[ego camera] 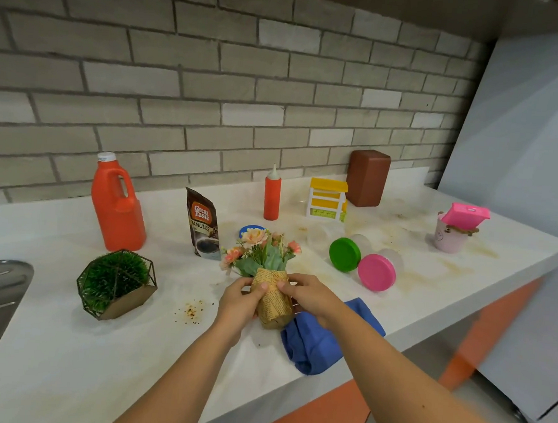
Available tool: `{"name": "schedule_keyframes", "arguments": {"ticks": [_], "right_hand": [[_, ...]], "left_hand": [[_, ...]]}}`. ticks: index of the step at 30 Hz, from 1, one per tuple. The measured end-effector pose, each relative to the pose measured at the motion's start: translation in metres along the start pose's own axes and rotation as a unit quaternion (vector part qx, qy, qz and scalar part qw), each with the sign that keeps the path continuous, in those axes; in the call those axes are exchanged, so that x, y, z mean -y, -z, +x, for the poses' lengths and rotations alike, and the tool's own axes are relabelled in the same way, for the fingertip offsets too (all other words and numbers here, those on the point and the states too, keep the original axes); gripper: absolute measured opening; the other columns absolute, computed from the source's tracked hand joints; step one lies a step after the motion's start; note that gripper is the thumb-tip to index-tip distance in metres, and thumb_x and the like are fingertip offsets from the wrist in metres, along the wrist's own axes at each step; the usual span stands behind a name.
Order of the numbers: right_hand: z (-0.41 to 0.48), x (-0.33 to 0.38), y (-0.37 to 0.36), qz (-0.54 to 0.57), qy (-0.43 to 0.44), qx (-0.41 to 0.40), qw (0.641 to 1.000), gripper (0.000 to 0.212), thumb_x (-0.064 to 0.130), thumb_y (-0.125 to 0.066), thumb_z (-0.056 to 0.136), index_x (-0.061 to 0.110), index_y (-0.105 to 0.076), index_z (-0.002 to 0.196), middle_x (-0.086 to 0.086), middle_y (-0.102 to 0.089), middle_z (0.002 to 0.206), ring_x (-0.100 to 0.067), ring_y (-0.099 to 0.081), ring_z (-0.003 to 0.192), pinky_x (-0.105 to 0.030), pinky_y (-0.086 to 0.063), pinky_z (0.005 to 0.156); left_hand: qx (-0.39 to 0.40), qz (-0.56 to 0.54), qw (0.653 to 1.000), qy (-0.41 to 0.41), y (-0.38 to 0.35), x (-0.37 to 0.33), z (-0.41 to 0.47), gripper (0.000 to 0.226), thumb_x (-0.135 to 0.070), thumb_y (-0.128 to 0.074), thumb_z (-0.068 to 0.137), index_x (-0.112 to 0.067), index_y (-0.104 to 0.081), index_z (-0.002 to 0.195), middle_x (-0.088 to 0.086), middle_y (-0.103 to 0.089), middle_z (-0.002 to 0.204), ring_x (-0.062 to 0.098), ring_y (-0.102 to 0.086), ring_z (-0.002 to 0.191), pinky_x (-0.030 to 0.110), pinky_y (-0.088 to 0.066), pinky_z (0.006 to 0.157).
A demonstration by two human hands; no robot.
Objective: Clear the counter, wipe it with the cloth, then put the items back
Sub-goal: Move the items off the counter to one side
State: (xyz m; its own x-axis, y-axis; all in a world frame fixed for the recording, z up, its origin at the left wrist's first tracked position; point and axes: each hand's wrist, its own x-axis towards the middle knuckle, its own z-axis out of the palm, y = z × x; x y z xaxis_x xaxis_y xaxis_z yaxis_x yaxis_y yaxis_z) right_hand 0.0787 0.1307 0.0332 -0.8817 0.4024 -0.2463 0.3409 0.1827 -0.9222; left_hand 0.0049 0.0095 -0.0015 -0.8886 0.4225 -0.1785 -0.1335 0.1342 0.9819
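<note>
We've got both hands, left hand (240, 299) and right hand (308, 295), wrapped round the paper-wrapped flower vase (270, 300) at the counter's (67, 345) front edge, beside the blue cloth (312, 344). Looks like we're mid-clearing, so next it needs lifting off upright; jars and bottles remain.

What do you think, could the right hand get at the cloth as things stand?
Probably yes, once freed: the right hand and left hand both grip the flower pot, so it is busy now. The cloth lies just under its wrist, beside the pot, uncovered.
</note>
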Motion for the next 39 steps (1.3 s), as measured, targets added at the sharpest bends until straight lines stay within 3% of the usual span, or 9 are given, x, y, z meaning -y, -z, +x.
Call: {"name": "schedule_keyframes", "arguments": {"ticks": [5,10,17,23,29,36,39], "right_hand": [[-0.013,0.011,0.015,0.04,0.041,-0.041,0.998,0.039,0.021,-0.057,0.093,0.008,-0.05,0.129,-0.01,-0.062,0.11,-0.022,-0.06,0.095,-0.036,-0.051,0.087],[-0.031,0.024,0.04,0.045,0.076,-0.082,0.993,0.038,0.019,-0.057,0.093,0.007,-0.051,0.129,-0.014,-0.061,0.12,-0.02,-0.059,0.097,-0.029,-0.05,0.081],[-0.055,0.025,0.09,0.08,0.098,-0.136,0.983,0.038,0.021,-0.056,0.093,0.012,-0.051,0.129,-0.007,-0.06,0.118,-0.017,-0.06,0.096,-0.026,-0.052,0.076],[-0.07,0.018,0.158,0.094,0.114,-0.172,0.974,0.037,0.019,-0.054,0.094,0.012,-0.049,0.13,0.0,-0.059,0.096,-0.007,-0.058,0.082,-0.019,-0.05,0.061],[-0.082,0.003,0.241,0.097,0.138,-0.206,0.964,0.036,0.018,-0.054,0.094,0.008,-0.05,0.129,0.0,-0.058,0.09,-0.011,-0.059,0.082,-0.027,-0.051,0.069],[-0.088,-0.011,0.328,0.083,0.154,-0.225,0.959,0.037,0.019,-0.056,0.093,0.01,-0.052,0.129,-0.011,-0.059,0.11,-0.023,-0.06,0.096,-0.035,-0.053,0.077],[-0.087,-0.013,0.359,0.077,0.157,-0.23,0.957,0.036,0.02,-0.057,0.093,0.012,-0.053,0.128,-0.013,-0.06,0.113,-0.026,-0.061,0.101,-0.036,-0.053,0.079]], "left_hand": [[0.015,-0.024,0.998,-0.058,-0.011,-0.017,-0.005,0.038,-0.024,-0.061,0.089,-0.008,-0.054,0.123,0.015,-0.063,0.114,0.028,-0.061,0.103,0.043,-0.054,0.087],[0.032,-0.035,0.993,-0.106,-0.033,-0.037,-0.009,0.032,-0.025,-0.061,0.089,-0.012,-0.058,0.117,0.015,-0.064,0.111,0.028,-0.063,0.1,0.044,-0.055,0.086],[0.055,-0.039,0.985,-0.16,-0.085,-0.063,-0.022,0.032,-0.028,-0.062,0.088,-0.016,-0.057,0.118,0.01,-0.063,0.112,0.024,-0.061,0.103,0.044,-0.054,0.087],[0.089,-0.038,0.979,-0.181,-0.156,-0.091,-0.027,0.028,-0.026,-0.063,0.088,-0.018,-0.058,0.114,0.009,-0.064,0.11,0.025,-0.062,0.102,0.046,-0.053,0.089],[0.12,-0.041,0.971,-0.201,-0.241,-0.116,-0.029,0.029,-0.022,-0.063,0.087,-0.016,-0.058,0.115,0.015,-0.064,0.109,0.028,-0.062,0.1,0.042,-0.055,0.084],[0.146,-0.084,0.964,-0.205,-0.326,-0.137,-0.032,0.035,-0.016,-0.065,0.086,-0.008,-0.057,0.12,0.014,-0.063,0.102,0.022,-0.062,0.087,0.032,-0.054,0.075],[0.149,-0.093,0.961,-0.215,-0.354,-0.145,-0.029,0.033,-0.018,-0.065,0.086,-0.009,-0.059,0.117,0.011,-0.064,0.103,0.021,-0.062,0.09,0.031,-0.054,0.074]]}}
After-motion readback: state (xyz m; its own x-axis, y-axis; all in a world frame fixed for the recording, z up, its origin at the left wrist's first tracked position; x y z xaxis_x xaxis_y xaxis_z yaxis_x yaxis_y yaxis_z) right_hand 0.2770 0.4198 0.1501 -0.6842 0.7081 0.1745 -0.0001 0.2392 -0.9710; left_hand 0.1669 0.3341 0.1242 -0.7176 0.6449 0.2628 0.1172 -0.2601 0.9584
